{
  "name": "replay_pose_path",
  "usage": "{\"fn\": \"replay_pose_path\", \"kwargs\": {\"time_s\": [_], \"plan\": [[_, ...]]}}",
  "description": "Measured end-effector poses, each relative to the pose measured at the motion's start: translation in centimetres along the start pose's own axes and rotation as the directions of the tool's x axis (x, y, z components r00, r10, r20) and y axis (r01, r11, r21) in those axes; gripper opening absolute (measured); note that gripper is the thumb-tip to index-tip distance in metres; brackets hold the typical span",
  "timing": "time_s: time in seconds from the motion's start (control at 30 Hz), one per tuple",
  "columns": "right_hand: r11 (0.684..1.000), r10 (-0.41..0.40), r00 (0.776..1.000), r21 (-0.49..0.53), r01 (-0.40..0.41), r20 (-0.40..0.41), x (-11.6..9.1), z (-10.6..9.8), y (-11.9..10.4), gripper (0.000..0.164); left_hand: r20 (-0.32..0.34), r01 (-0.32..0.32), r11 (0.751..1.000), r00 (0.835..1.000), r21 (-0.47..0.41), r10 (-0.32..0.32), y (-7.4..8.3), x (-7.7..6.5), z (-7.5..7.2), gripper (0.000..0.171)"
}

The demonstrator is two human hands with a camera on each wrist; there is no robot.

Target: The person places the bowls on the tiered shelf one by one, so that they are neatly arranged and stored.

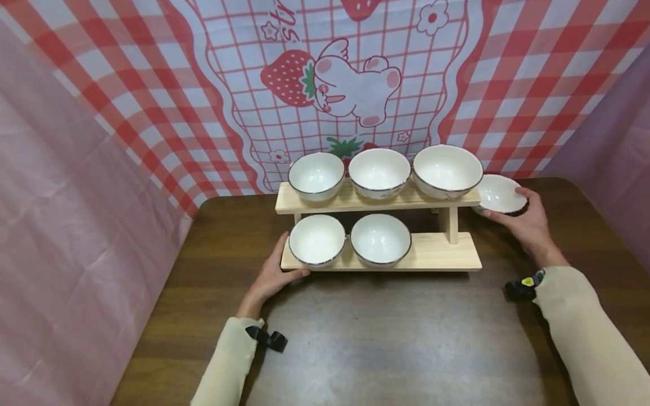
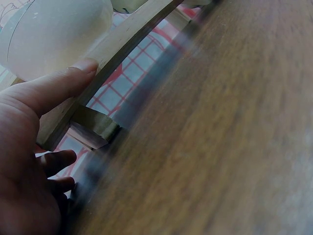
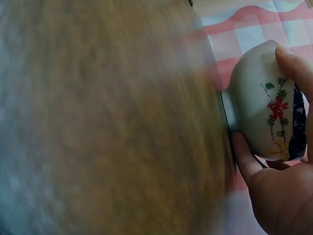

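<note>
A two-tier wooden rack (image 1: pixel 437 251) stands on the table with white bowls on it. My left hand (image 1: pixel 271 276) grips the left end of its lower shelf; in the left wrist view the thumb (image 2: pixel 73 81) lies along the board's edge beside a bowl (image 2: pixel 63 39), with fingers below. To the right of the rack, my right hand (image 1: pixel 530 225) holds a separate white bowl (image 1: pixel 500 194) by its side. That bowl (image 3: pixel 259 103) shows a red flower pattern and a dark blue band in the right wrist view. Whether its foot touches the table is hard to tell.
Three bowls, the middle one (image 1: pixel 380 172) among them, line the upper shelf. On the lower shelf sit a left bowl (image 1: pixel 317 239) and another bowl (image 1: pixel 381 239) beside it. A strawberry-print cloth (image 1: pixel 355 84) hangs behind the brown table (image 1: pixel 386 338); pink curtains (image 1: pixel 76 225) flank it.
</note>
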State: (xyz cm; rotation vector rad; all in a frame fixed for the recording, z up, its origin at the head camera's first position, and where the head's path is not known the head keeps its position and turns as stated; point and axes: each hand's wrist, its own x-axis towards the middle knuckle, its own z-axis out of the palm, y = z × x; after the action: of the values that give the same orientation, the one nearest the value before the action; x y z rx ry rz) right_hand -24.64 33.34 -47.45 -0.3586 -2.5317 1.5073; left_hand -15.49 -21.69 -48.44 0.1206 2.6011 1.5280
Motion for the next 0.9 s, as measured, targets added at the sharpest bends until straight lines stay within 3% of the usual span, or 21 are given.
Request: {"fn": "replay_pose_path", "kwargs": {"time_s": [0.53,0.9], "plan": [[0.999,0.040,0.997,-0.010,-0.040,-0.065,0.20,0.12,0.20,0.094,0.005,-0.004,1.000,1.000,-0.005,0.004,0.02,-0.05,0.00,0.110],[0.998,0.047,0.997,-0.030,-0.049,-0.064,-0.47,-0.29,0.00,0.095,0.007,-0.008,1.000,1.000,-0.018,0.009,0.07,-0.04,-0.06,0.110]]}}
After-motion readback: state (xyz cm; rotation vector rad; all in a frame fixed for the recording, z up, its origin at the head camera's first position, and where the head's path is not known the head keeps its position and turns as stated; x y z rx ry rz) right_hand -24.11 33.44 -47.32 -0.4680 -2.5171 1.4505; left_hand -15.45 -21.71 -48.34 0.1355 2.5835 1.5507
